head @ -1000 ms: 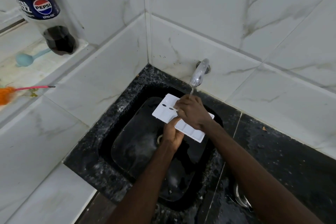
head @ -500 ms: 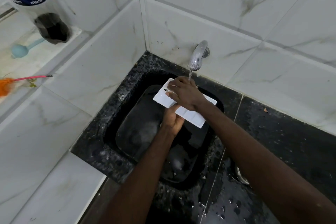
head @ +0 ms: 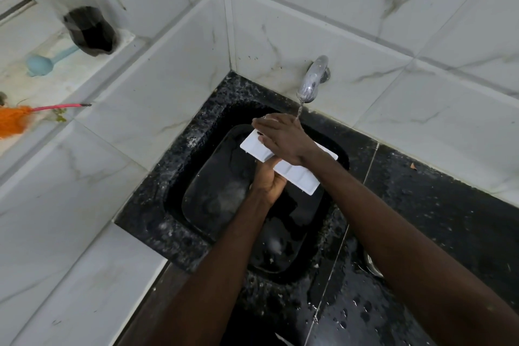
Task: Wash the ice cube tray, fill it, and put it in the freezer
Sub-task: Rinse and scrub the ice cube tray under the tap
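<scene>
A white ice cube tray [head: 297,175] is held level over the black sink [head: 182,196], just below the chrome tap [head: 311,81]. A thin stream of water runs from the spout onto my right hand. My left hand [head: 268,177] grips the tray from underneath, at its near long edge. My right hand [head: 283,137] lies flat on top of the tray, fingers spread toward its left end, and covers much of the middle. The compartments under the hand are hidden.
A Pepsi bottle [head: 73,5] with a little dark drink stands on the tiled ledge at upper left, beside a light blue scoop [head: 42,63] and an orange brush [head: 16,118]. Wet black countertop [head: 438,205] runs right of the sink. White tiled walls close in behind.
My right hand has slid left along the top of the tray. My left hand keeps its hold underneath. The camera has shifted a little; water keeps running.
</scene>
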